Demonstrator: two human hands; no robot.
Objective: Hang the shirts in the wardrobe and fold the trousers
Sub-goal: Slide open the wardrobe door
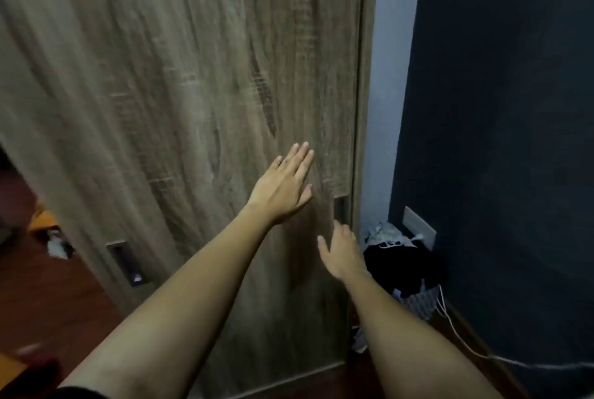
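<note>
A tall wood-grain wardrobe door [180, 83] fills most of the view. My left hand [284, 186] lies flat against its surface with the fingers straight and together, holding nothing. My right hand [340, 252] reaches toward the recessed handle [340, 209] at the door's right edge, its fingertips at or in the recess. A second recessed handle [125, 262] sits low on the left part of the door. No shirts or trousers can be made out clearly; the image is motion-blurred.
A basket of dark and light clothes [401, 263] stands on the floor right of the wardrobe, against a dark blue wall [501, 109]. A wall socket [419, 228] with a white cable [466, 344] trails over the wooden floor. Small objects [58, 244] lie at left.
</note>
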